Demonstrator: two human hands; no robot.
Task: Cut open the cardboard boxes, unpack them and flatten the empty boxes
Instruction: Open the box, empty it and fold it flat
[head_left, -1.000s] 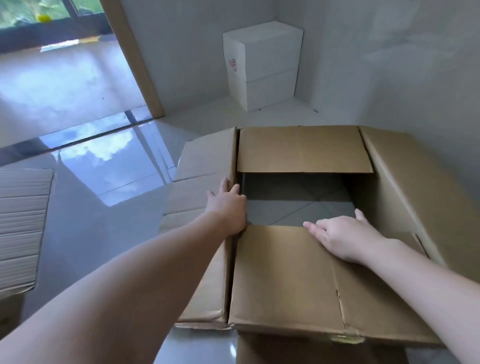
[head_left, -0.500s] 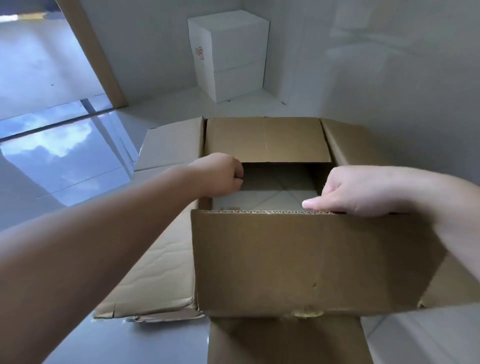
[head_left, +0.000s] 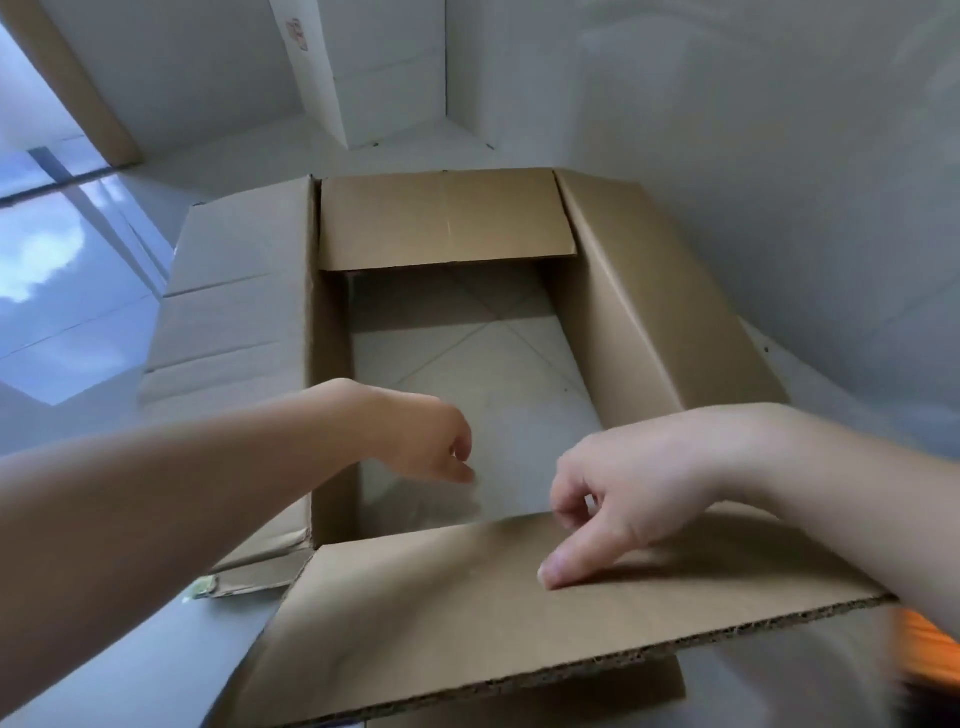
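A brown cardboard box stands on the tiled floor with both ends open, so the floor tiles show through its middle. Its near flap folds out toward me and the far flap lies over the far end. My left hand hovers inside the opening with fingers loosely curled, holding nothing. My right hand rests on the near flap, a fingertip pressing the cardboard and the other fingers curled.
A white box stack stands in the far corner against the white walls. The left flap lies spread on the glossy floor. A wooden door frame rises at far left. Something orange shows at the right edge.
Both hands have let go of the box's rims. The near flap, upright half a second ago, has folded outward toward me. The view has tilted down over the box.
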